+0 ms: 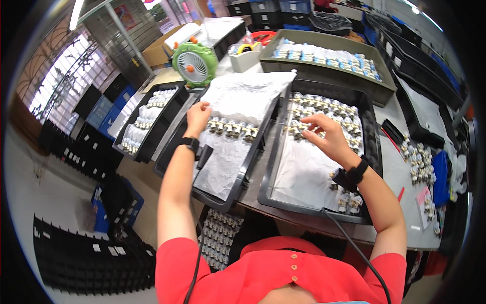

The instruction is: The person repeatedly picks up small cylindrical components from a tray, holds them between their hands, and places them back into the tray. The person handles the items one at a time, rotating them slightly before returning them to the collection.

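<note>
Small metal parts (324, 109): many fill the right tray (372, 152), centre-right.
Row placed (233, 127): one short line in your left tray (174, 147); most paper bare.
Left hand (197, 115): fingers curled at the row's end; grasp unclear.
Right hand (329, 137): fingers spread, pinching among the parts.

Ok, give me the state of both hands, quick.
Left hand: fingers curled at the row of small parts, grip cannot be told.
Right hand: open, fingertips on parts in the right tray.

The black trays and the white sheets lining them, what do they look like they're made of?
The black trays look like moulded plastic: smooth, slightly glossy walls with rounded rims. The white sheets seem to be thin foam wrap or soft paper, matte and crinkled; which one is hard to tell. The small parts look metallic, with shiny silver and brass tones.
</note>
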